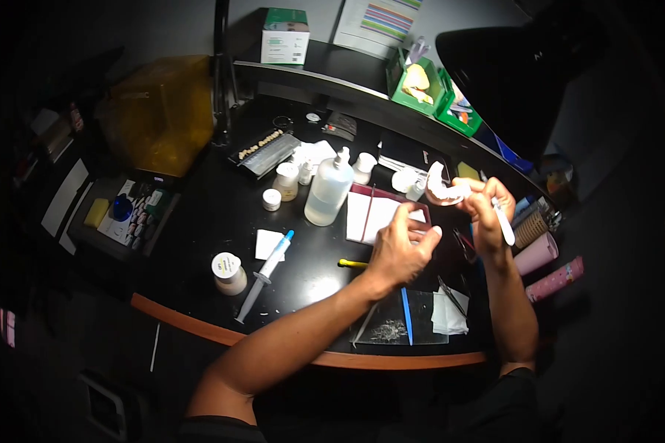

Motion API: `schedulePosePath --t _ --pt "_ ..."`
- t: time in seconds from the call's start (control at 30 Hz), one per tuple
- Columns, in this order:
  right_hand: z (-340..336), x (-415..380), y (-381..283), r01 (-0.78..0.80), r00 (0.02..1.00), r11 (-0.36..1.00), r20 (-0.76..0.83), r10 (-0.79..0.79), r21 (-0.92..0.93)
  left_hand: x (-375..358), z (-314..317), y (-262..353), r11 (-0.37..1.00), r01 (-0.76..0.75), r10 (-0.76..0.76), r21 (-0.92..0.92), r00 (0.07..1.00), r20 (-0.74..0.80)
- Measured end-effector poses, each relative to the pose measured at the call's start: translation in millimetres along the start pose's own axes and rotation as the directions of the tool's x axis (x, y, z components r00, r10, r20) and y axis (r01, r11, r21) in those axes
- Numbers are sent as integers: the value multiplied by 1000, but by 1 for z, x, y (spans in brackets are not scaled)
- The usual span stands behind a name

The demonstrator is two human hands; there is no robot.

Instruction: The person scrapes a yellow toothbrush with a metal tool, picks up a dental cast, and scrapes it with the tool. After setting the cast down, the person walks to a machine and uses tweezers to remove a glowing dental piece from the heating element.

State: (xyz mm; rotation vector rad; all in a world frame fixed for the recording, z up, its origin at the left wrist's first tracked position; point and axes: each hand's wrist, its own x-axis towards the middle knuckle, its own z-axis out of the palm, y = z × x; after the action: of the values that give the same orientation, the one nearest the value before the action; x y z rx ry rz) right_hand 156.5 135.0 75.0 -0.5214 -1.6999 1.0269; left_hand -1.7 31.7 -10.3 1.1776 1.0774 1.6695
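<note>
Raised at the right, my right hand is closed on a denture, a curved arch with pale teeth, gripped by its near end. A white-handled tool also sticks out of this hand, its other end hidden by the fingers. My left hand hovers over the desk with fingers bent and apart, and nothing shows between them. Just behind it lies a dark red tray with white paper and a thin brown stick. Below the left hand, a blue instrument rests on a glass slab with whitish powder.
A clear squeeze bottle stands mid-desk near several small jars. A large syringe and a lidded jar are at left front. Tweezers lie on tissue. Green bins sit on the shelf; pink cylinders stand right.
</note>
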Motion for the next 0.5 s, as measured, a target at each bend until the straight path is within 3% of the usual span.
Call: schedulePosePath --t 0.03,0.17,0.2,0.5 --pt "-4 -19 3 -9 1000 1000 22 8 14 2 -4 4 985 85 -73 -153 994 81" --pt "-4 -79 14 27 999 999 -37 -28 -34 7 -10 -1 949 108 -31 -295 967 253" --pt "-4 -88 16 51 998 999 -33 -51 0 5 -7 0 951 48 20 -305 976 217" --pt "-6 -114 24 107 991 994 -76 -106 17 -5 -8 17 974 52 20 -220 950 312"
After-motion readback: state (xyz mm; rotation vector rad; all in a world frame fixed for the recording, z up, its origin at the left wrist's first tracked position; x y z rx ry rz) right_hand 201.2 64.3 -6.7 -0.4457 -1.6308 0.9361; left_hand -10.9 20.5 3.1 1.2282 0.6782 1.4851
